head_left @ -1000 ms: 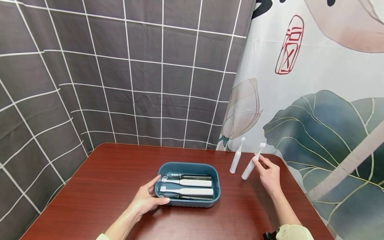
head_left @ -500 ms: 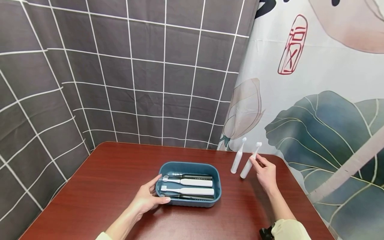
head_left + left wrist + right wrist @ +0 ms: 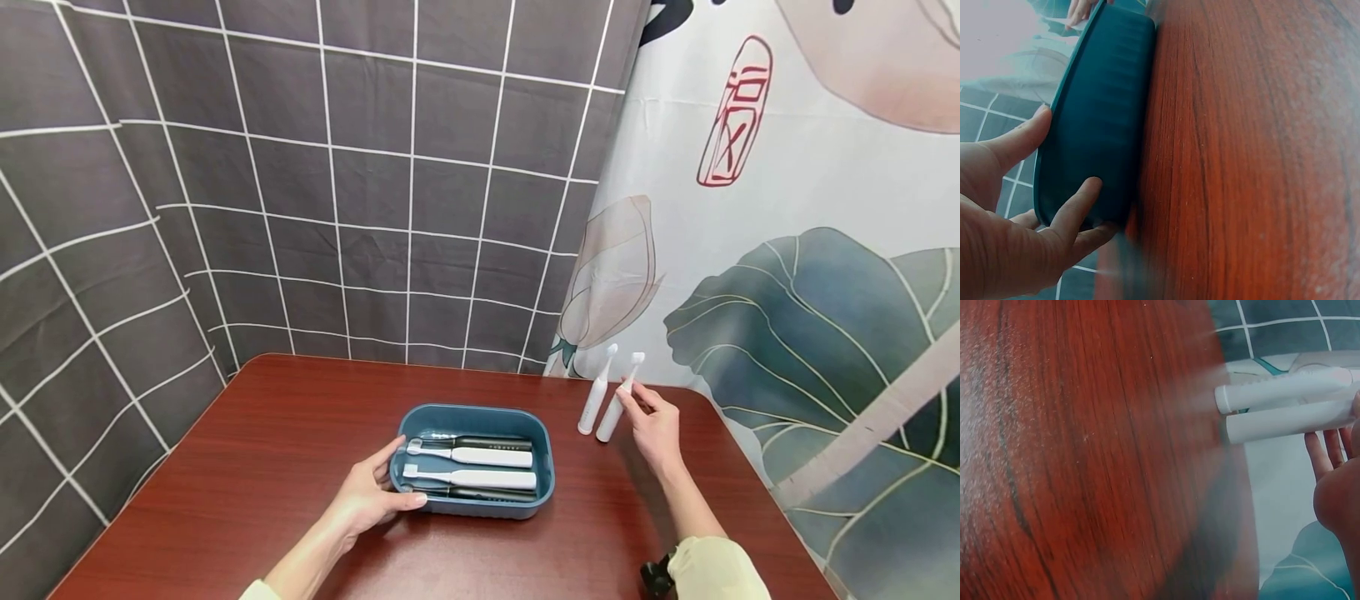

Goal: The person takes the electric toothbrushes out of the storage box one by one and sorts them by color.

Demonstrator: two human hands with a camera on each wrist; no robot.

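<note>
My left hand grips the left end of a blue plastic bin, thumb at the near rim. In the left wrist view several fingers press against the bin's wall. Inside the bin lie two white electric toothbrushes and two black ones, side by side with heads to the left. My right hand pinches a white electric toothbrush near its neck, its base low at the table. Close to its left, another white electric toothbrush stands upright; the right wrist view shows their handles almost side by side.
The reddish-brown wooden table has its back edge against a dark grey gridded curtain. A white curtain with leaf prints hangs behind and along the right side. A black strap device sits at my right wrist.
My right hand has moved left with the toothbrush, bringing it closer to the standing one. The left hand keeps its hold on the bin.
</note>
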